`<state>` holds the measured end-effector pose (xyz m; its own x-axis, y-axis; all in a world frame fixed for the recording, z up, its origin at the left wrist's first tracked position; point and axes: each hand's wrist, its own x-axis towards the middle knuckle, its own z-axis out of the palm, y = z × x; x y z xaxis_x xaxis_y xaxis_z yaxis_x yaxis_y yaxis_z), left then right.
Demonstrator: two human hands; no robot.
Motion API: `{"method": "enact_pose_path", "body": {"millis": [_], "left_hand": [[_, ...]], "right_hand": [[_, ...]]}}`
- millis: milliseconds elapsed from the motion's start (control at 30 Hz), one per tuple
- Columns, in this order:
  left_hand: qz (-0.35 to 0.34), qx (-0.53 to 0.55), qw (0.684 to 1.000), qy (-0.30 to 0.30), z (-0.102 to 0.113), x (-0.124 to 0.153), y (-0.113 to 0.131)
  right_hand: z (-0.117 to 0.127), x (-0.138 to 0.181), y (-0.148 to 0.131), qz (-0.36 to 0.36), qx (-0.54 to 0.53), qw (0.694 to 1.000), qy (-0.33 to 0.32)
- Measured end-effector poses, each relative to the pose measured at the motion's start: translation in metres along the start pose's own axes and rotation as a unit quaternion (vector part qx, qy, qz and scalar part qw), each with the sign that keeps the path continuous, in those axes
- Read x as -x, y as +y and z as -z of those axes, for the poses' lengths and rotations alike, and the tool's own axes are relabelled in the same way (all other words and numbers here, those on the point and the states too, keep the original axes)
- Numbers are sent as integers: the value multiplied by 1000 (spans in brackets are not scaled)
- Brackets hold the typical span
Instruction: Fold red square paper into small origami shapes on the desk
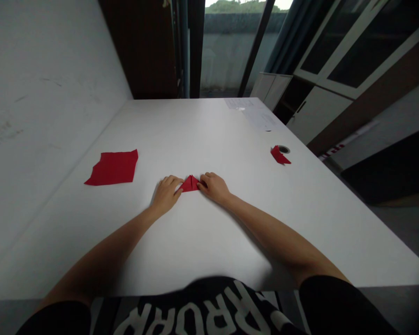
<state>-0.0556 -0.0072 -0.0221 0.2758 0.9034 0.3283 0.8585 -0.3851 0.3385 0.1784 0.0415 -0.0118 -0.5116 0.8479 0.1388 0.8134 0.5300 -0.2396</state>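
Observation:
A small piece of red paper (190, 184), folded to a triangle with a slit down its middle, lies on the white table (195, 242) between my hands. My left hand (166, 191) has its thumb and fingers closed on the paper's left corner. At the right corner, my right hand (213, 185) pinches the paper with its fingers curled in. Both corners are partly covered by the fingertips. The top of the triangle points away from me.
To the left lies a flat red sheet (114, 168) with ragged edges. On the right, a folded red paper piece (280, 155) sits beside a round dark table grommet (284, 149). Printed white sheets (260, 119) lie at the far right edge. A wall (52, 102) borders the left side.

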Motion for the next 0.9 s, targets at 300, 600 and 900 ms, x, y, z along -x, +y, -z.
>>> {"method": "enact_pose_path", "body": {"millis": [300, 600, 900], "left_hand": [[-105, -55, 991, -67, -9, 2, 2], [-107, -49, 983, -142, -9, 3, 0], [-122, -83, 978, -147, -7, 3, -3]], "right_hand": [[0, 0, 0, -4, 1, 1000, -3], [-2, 0, 3, 8, -5, 1000, 2], [-1, 0, 2, 6, -18, 1000, 2]]}}
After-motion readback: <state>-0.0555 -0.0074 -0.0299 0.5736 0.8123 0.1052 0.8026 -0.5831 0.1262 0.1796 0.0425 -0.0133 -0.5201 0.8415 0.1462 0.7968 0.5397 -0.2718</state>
